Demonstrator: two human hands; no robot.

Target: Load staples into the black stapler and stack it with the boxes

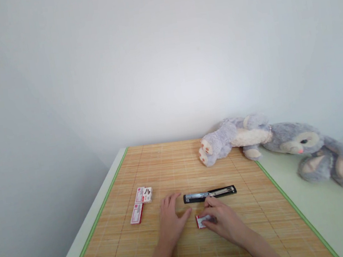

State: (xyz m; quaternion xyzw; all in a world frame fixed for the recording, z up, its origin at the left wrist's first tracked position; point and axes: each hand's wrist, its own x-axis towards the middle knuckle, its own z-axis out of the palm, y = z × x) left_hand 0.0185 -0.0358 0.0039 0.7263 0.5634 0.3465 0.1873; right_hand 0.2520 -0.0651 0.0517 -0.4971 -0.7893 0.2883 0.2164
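My left hand (171, 217) is open on the mat, its thumb spread from its fingers, just left of a black stapler. The stapler (210, 194) lies opened out flat, with its metal tray and inner arm facing up. Below the stapler, my right hand (224, 219) has its thumb and fingers pinched at a small red-edged staple box (200, 222). Those fingers cover part of the box, and its greyish inside is too small to make out clearly.
Further left lie small red-and-white boxes (136, 213) and a white box with a dark picture (147, 195). A grey plush rabbit (252, 136) sprawls across the back right. The bamboo mat (170, 162) has green edging and lies on a pale table (339, 211) against a wall.
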